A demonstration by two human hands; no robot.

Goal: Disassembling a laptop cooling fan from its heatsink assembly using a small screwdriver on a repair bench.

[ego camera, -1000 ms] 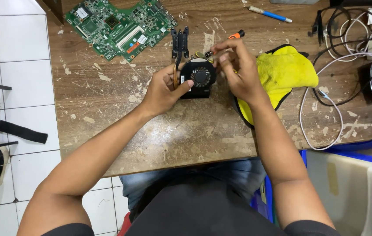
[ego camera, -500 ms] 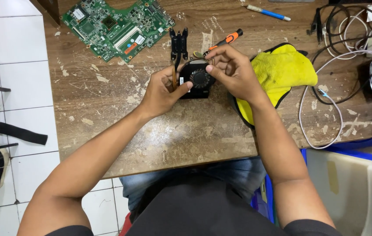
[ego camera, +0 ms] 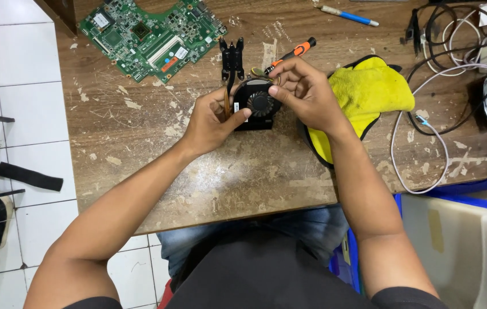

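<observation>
The left hand [ego camera: 212, 120] pinches the black cooling fan [ego camera: 258, 105] flat against the worktop [ego camera: 243, 171], steadying it just below the green circuit board [ego camera: 152, 35], while the right hand [ego camera: 306, 91] grips an orange-handled screwdriver [ego camera: 289, 55] over the fan's top edge.

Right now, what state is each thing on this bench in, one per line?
Cooling fan: gripped by both hands, blades exposed.
Left hand: closed on fan's left edge.
Right hand: pinching fan and orange screwdriver.
Circuit board: bare, lying flat.
Yellow cloth: crumpled.
Blue pen: lying loose.
Cables: tangled.
</observation>
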